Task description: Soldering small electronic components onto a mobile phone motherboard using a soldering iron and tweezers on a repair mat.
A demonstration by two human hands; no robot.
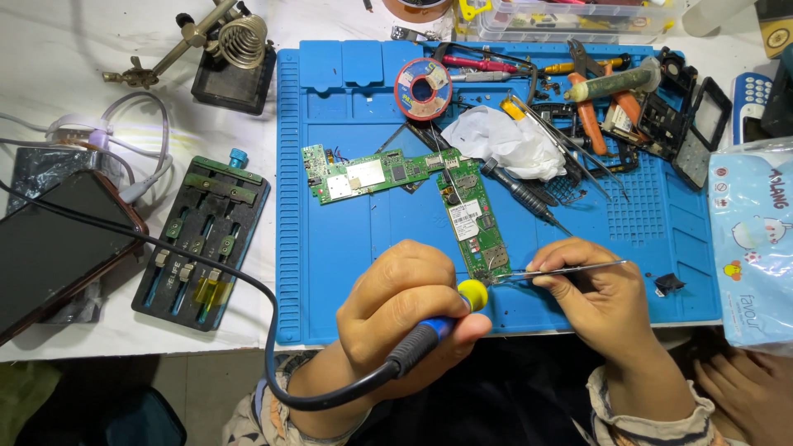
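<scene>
Both hands worked low at centre: the left hand [409,310] gripped a blue-handled soldering iron [438,326], the right hand [591,293] pinched thin steel tweezers [562,270], meeting at a narrow green circuit board [475,227]. Crumpled white tissue [504,142] lay above on the blue mat [355,272].

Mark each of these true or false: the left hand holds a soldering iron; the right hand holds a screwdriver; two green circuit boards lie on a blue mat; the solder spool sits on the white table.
1. The left hand holds a soldering iron. True.
2. The right hand holds a screwdriver. False: it holds metal tweezers.
3. Two green circuit boards lie on a blue mat. True.
4. The solder spool sits on the white table. False: it is on the blue mat.
</scene>
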